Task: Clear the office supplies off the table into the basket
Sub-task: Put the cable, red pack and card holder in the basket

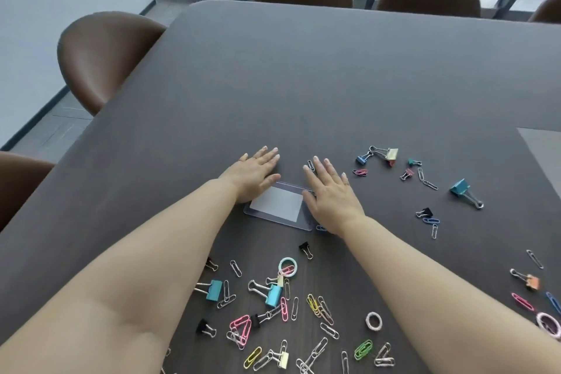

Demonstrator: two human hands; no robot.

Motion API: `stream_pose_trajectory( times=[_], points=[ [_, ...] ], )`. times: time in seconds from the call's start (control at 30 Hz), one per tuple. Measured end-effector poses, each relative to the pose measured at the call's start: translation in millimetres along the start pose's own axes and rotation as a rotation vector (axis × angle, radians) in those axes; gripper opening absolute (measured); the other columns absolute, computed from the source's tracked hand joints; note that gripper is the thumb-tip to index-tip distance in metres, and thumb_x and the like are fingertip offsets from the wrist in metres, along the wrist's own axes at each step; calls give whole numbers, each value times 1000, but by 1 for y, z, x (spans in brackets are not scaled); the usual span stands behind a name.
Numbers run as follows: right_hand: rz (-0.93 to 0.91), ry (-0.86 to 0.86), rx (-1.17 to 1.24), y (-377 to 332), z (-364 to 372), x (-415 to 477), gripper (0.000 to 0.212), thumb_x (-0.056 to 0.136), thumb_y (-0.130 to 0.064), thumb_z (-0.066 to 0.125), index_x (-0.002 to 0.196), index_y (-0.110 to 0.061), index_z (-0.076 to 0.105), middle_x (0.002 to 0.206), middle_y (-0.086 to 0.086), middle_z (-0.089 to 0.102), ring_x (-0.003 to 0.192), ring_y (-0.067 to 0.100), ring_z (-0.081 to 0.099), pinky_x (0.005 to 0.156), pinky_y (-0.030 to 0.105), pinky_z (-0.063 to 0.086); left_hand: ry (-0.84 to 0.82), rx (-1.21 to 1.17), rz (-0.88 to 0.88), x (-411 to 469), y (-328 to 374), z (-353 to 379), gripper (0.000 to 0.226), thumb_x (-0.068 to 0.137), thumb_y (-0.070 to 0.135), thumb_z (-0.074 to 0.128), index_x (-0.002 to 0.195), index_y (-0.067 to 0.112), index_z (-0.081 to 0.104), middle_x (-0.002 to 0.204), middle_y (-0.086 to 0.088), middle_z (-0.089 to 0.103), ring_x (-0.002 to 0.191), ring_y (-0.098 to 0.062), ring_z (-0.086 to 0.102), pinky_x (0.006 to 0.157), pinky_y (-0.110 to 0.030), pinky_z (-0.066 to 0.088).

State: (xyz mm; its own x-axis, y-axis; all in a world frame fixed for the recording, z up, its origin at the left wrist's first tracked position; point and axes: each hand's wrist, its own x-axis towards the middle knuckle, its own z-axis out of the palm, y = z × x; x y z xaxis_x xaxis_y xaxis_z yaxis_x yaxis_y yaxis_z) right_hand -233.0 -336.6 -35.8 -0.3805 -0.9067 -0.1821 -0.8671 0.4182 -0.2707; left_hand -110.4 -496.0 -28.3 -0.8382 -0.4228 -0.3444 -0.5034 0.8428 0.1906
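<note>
Both hands at the card sleeve. My left hand and right hand lie flat on the table, fingers straight and slightly spread, gripping nothing. They flank the clear card sleeve, thumbs at its edges. Progress, as I judge it: barely begun. Paper clips, binder clips and small rings lie scattered near me and to my right. The basket is not in view. My forearms pass over the near clutter. Brown chairs stand round the table, well apart from the work.
</note>
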Motion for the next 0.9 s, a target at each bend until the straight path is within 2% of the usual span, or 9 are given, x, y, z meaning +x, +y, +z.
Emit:
stream_pose_trajectory(
  times=[0.2,0.43,0.5,0.57,0.63,0.7,0.8,0.83,0.9],
  points=[
    [33,-103,0,7,2,20,55,99,-43,18,148,-20,6,157,-4,-6,143,13,-9,116,40,-2,74,-114,-67,-15,-15,12,55,99,39,17,147,14,10,156,5,-2,142,-8,-4,114,-36,0],
    [162,-86,150,15,7,-78,53,100,-37,19,148,-17,7,157,-4,-5,143,11,-9,116,32,-4,169,-293,-246,-118,-2,56,57,98,40,17,146,11,11,156,3,1,142,-9,-6,114,-38,-4],
    [123,-118,153,2,14,-109,54,100,-35,20,148,-17,4,156,-5,-7,143,11,-11,115,31,-6,142,-371,-237,-144,20,66,69,91,54,7,147,12,11,155,6,0,141,-7,-6,114,-38,-5],
    [53,-152,127,-12,23,-134,54,100,-36,20,148,-18,2,156,-5,-9,142,10,-13,115,31,-7,126,-406,-177,-167,42,76,100,72,77,-13,147,15,10,152,12,-2,140,-4,-7,113,-38,-7],
    [-23,-175,109,-26,29,-155,54,100,-38,21,148,-19,6,156,-5,-7,143,10,-11,115,30,-6,106,-387,-123,-185,62,87,116,57,83,-21,146,18,14,148,17,1,140,-3,-5,113,-37,-5],
    [-95,-148,137,-36,31,-171,54,97,-41,20,146,-19,22,156,-6,7,144,11,2,115,28,0,138,-358,-78,-197,77,94,106,65,81,-8,144,19,26,150,15,15,141,-5,5,114,-36,2],
    [-109,-5,242,-37,24,-182,44,95,-32,29,134,-18,46,151,-6,29,136,17,32,111,26,21,288,-269,39,-202,85,94,67,80,53,23,130,18,50,139,4,46,133,-16,35,109,-43,31],
    [-90,35,248,-33,20,-179,39,96,-24,34,133,-18,46,151,-6,28,134,17,33,110,27,24,332,-228,73,-199,86,92,56,82,44,31,123,18,56,132,1,53,128,-21,44,103,-46,39],
    [-33,76,233,-20,13,-167,40,96,-14,36,136,-17,41,153,-6,23,136,18,26,111,28,22,386,-166,81,-183,87,82,41,85,33,44,118,17,60,127,-2,58,123,-26,48,100,-46,41]
  ],
)
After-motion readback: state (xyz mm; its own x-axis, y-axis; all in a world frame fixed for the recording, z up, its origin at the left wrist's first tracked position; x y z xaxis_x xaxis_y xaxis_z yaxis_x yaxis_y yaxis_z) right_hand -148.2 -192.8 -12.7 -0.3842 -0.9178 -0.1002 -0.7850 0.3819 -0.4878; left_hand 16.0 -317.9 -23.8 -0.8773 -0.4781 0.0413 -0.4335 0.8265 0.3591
